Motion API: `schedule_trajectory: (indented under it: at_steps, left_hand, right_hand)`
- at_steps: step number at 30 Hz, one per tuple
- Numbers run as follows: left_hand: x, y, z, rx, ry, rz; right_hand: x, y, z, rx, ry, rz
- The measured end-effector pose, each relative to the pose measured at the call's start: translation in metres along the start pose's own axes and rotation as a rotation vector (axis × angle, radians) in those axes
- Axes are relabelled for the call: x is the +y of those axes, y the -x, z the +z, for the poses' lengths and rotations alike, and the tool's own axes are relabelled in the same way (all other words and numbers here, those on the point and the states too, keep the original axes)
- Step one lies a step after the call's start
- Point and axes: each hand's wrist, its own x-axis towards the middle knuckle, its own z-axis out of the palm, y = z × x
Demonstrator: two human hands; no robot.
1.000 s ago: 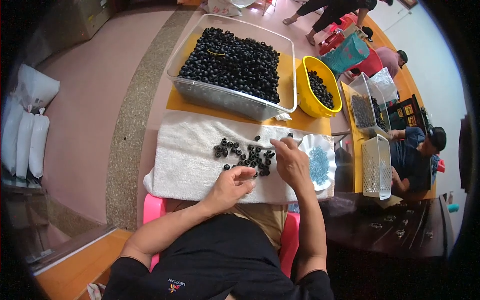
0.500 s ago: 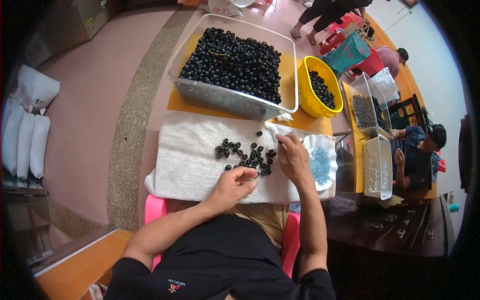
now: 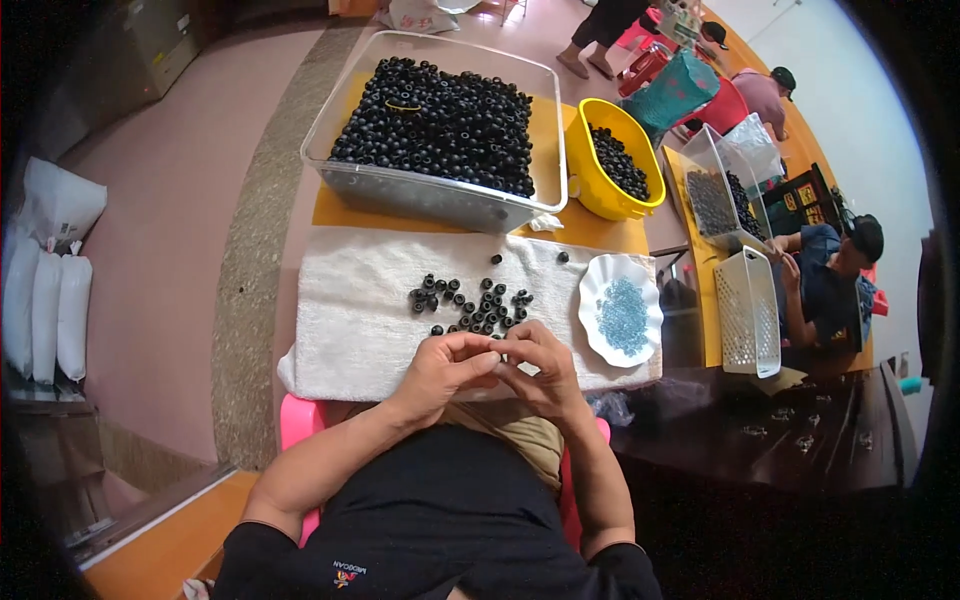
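Note:
My left hand and my right hand meet at the fingertips over the near edge of a white towel. Both are closed in a pinch. A bit of a small black bead shows between the fingers, mostly hidden; whether the right fingers hold anything more I cannot make out. Just beyond my hands lies a loose cluster of black beads with holes. Two single beads sit apart, a left one and a right one. Right of my right hand, a white scalloped plate bears tiny pale blue beads.
Behind the towel stand a clear bin full of black beads and a yellow tub with more. At right are a white perforated basket and a seated person at another table. White sacks stand far left.
My right hand has come back from the towel's far right to meet my left hand. A single black bead now lies where its fingers were. The view has shifted slightly.

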Motion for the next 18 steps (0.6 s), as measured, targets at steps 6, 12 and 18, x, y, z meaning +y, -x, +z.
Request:
schedule_trajectory:
  at_steps: [6, 12, 18]
  left_hand:
    - [0.004, 0.0, -0.004, -0.028, 0.087, -0.125]
    - [0.01, 0.002, 0.002, -0.12, 0.089, -0.157]
    - [0.01, 0.002, 0.001, -0.011, 0.184, -0.162]
  right_hand:
    - [-0.006, 0.005, -0.01, -0.086, -0.119, 0.104]
    - [-0.014, 0.006, -0.008, -0.068, -0.136, 0.058]
    - [-0.012, 0.012, 0.016, 0.288, 0.228, -0.215]
